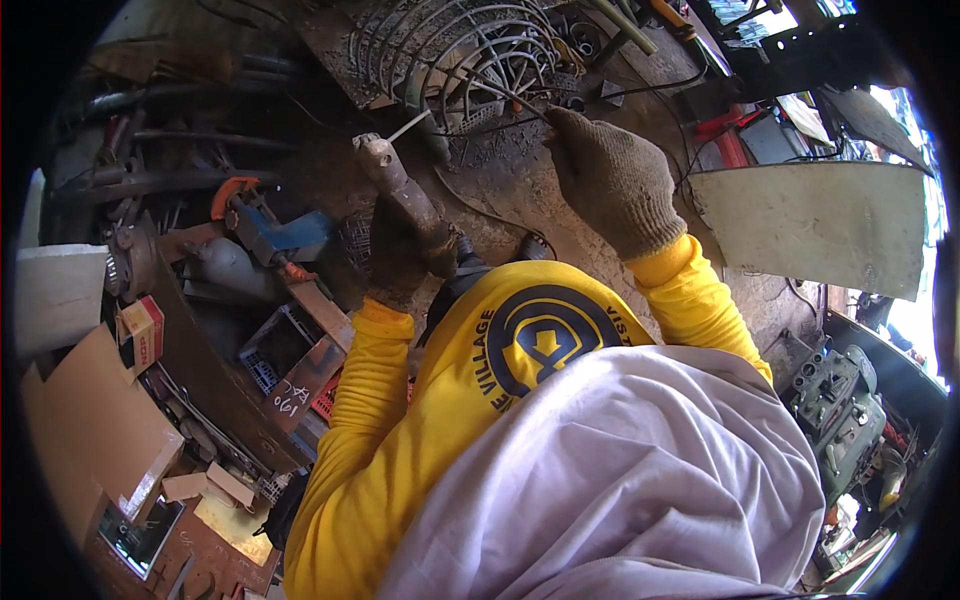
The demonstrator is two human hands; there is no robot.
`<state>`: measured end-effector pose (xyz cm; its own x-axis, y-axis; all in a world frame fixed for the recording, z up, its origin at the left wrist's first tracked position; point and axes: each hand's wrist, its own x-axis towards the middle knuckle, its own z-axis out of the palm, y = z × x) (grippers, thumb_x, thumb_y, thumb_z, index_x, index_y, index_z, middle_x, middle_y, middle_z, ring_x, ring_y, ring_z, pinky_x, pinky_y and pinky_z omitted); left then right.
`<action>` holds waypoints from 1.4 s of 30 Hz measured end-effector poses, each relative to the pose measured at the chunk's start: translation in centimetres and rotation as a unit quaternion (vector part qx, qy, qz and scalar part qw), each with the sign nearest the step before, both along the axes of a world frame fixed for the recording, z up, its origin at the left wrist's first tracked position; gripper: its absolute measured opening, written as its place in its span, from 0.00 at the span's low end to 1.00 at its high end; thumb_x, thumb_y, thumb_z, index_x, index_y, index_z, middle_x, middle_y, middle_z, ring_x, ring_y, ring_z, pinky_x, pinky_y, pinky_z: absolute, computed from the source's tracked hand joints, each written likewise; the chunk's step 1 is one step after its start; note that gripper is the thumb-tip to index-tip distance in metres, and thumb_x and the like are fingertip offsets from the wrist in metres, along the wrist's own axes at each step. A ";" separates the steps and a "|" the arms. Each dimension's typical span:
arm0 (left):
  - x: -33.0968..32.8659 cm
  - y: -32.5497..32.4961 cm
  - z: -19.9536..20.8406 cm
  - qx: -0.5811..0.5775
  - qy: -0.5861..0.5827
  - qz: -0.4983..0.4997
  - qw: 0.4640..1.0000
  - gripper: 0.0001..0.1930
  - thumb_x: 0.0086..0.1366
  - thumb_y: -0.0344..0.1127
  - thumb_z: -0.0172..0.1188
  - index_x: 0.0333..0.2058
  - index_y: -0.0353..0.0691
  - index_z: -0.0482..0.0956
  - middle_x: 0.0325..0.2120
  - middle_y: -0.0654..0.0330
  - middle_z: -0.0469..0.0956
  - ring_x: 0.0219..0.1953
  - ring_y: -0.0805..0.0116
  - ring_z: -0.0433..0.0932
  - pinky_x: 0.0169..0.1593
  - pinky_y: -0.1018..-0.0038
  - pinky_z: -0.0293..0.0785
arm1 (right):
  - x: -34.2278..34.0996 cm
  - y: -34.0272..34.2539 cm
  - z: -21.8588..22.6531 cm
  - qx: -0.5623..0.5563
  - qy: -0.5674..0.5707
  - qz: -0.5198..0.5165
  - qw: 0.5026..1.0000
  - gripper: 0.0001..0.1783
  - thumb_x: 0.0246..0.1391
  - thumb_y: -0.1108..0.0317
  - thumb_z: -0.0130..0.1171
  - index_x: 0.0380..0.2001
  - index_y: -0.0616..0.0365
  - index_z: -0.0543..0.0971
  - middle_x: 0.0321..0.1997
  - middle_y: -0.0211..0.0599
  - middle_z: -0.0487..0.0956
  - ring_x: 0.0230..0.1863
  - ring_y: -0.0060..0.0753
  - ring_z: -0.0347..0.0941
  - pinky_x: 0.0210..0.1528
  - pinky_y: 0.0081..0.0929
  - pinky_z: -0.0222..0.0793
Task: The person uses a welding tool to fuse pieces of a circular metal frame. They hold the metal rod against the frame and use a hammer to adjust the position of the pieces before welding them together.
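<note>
My left hand (pixel 400 245), in a dark work glove, is closed around a worn, grey-brown tool that looks like a welding electrode holder (pixel 390 172). A short pale rod (pixel 410 124) sticks out of its head, up and to the right. My right hand (pixel 612 180) wears a brown knit glove and is closed, with a thin dark rod (pixel 510 97) running from its fingers up and to the left. Beyond both hands lies a round wire guard (pixel 470 45), like a fan grille, and the rod's far end overlaps it. My fingertips are partly hidden by the gloves.
An orange-and-blue clamp-like tool (pixel 265 225) stands at left, near a dark bench edge and cardboard (pixel 95 420). A pale sheet panel (pixel 820 222) is at right, above a green-grey machine (pixel 840 400). Cables (pixel 490 212) trail over the dirty floor; metal bars lie far left.
</note>
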<state>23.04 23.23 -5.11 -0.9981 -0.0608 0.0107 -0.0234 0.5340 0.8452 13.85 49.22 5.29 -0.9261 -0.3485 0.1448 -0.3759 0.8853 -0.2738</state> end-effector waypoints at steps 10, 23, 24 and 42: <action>0.0 -0.2 -3.0 0.117 0.039 0.015 0.992 0.21 0.58 0.42 0.69 0.50 0.45 0.79 0.43 0.61 0.79 0.44 0.60 0.82 0.46 0.66 0.80 | -0.5 1.6 -3.5 -0.025 0.048 0.014 0.998 0.18 0.60 0.64 0.62 0.54 0.42 0.82 0.33 0.37 0.85 0.33 0.46 0.83 0.33 0.40 0.78; 0.5 -0.3 -5.3 -0.109 0.128 0.005 0.986 0.29 0.63 0.38 0.68 0.60 0.37 0.68 0.47 0.56 0.76 0.45 0.62 0.78 0.51 0.69 0.77 | -0.8 1.5 -4.2 -0.033 0.064 0.025 0.997 0.18 0.61 0.64 0.62 0.55 0.43 0.82 0.35 0.36 0.86 0.33 0.44 0.84 0.34 0.37 0.79; 0.3 0.5 -5.4 0.096 0.074 0.010 0.993 0.29 0.63 0.36 0.70 0.59 0.37 0.67 0.45 0.59 0.75 0.44 0.67 0.78 0.50 0.71 0.78 | -0.7 1.4 -4.2 -0.032 0.062 0.024 0.997 0.18 0.61 0.64 0.62 0.55 0.43 0.82 0.35 0.36 0.86 0.34 0.45 0.84 0.35 0.38 0.79; 2.3 -2.3 -6.9 0.548 -0.075 0.085 0.829 0.21 0.64 0.41 0.67 0.48 0.38 0.70 0.38 0.57 0.76 0.33 0.67 0.79 0.35 0.71 0.79 | -0.5 1.2 -3.7 -0.040 0.112 0.013 0.993 0.15 0.63 0.60 0.58 0.51 0.42 0.82 0.29 0.38 0.84 0.31 0.45 0.83 0.30 0.40 0.77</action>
